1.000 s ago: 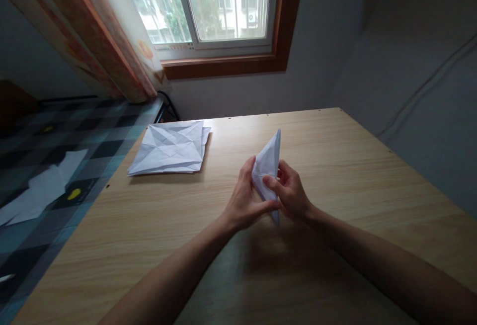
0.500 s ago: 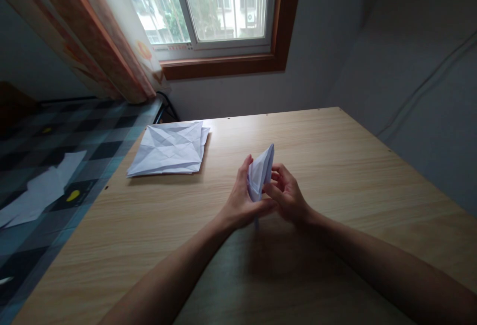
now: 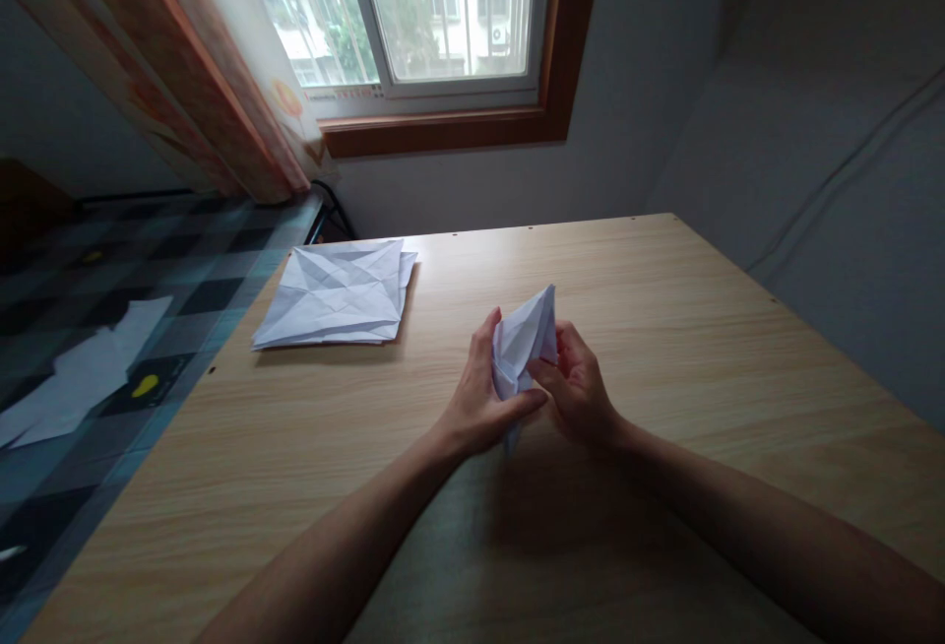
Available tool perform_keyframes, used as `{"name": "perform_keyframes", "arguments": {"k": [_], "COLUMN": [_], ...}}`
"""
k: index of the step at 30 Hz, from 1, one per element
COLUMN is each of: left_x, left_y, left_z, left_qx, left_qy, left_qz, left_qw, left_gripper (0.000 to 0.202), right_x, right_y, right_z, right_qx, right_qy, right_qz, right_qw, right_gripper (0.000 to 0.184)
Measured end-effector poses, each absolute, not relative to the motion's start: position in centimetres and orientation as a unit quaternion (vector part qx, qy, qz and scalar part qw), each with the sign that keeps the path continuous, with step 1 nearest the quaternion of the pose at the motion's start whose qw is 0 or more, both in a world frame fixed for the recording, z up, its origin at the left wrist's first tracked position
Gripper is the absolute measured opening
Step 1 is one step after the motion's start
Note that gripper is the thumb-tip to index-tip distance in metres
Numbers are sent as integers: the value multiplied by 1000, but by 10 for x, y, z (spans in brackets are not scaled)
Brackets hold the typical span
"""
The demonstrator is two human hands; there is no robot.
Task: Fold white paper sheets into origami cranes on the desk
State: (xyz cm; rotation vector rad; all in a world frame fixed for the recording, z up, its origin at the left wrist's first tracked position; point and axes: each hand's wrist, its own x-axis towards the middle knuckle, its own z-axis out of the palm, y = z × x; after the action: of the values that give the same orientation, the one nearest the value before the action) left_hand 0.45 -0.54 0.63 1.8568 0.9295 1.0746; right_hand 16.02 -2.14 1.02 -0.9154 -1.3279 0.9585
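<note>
Above the wooden table (image 3: pixel 650 319) I hold a piece of folded white paper (image 3: pixel 523 337), its pointed tip upward and a narrow end showing below my hands. My left hand (image 3: pixel 483 393) is closed around its left side, with the thumb stretched across the lower front. On the right side my right hand (image 3: pixel 580 383) pinches the paper, thumb in front and fingers behind. Part of the paper's lower half is hidden by my left thumb.
A stack of creased white paper sheets (image 3: pixel 340 291) lies at the table's far left. More white paper (image 3: pixel 93 373) rests on the checked cloth (image 3: pixel 199 270) to the left. Behind the table are a window (image 3: pixel 450 14) and a curtain (image 3: pixel 199 53).
The folded paper's tip has shifted right and its front faces show wider. My right hand has closed more firmly on the right side. My left hand is nearly unmoved.
</note>
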Motion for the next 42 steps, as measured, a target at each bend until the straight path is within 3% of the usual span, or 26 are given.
{"name": "perform_keyframes", "arguments": {"k": [4, 10, 15, 22, 25, 30, 35, 42], "left_x": [6, 6, 5, 1, 0, -1, 0, 10], "left_y": [-10, -13, -14, -9, -3, 6, 5, -13], "left_z": [12, 11, 11, 12, 12, 13, 14, 14], "left_qx": [776, 827, 861, 818, 779, 736, 733, 779], "left_qy": [370, 346, 312, 351, 382, 410, 451, 417], "left_qz": [406, 381, 351, 368, 391, 428, 442, 451], "left_qw": [311, 225, 194, 269, 307, 327, 252, 128], "left_gripper": [106, 113, 119, 93, 77, 46, 41, 32], "right_x": [160, 155, 157, 163, 167, 175, 175, 165], "right_y": [-21, -21, -23, -16, -12, -7, -6, -8], "right_z": [13, 21, 20, 10, 12, 20, 19, 13], "right_qx": [-454, -546, -571, -584, -561, -533, -533, -580], "right_qy": [-557, -490, -475, -533, -577, -634, -665, -552], "right_qz": [330, 311, 282, 243, 235, 244, 188, 189], "right_qw": [611, 604, 607, 562, 544, 504, 489, 568], "right_gripper": [30, 63, 68, 25, 15, 20, 28, 50]}}
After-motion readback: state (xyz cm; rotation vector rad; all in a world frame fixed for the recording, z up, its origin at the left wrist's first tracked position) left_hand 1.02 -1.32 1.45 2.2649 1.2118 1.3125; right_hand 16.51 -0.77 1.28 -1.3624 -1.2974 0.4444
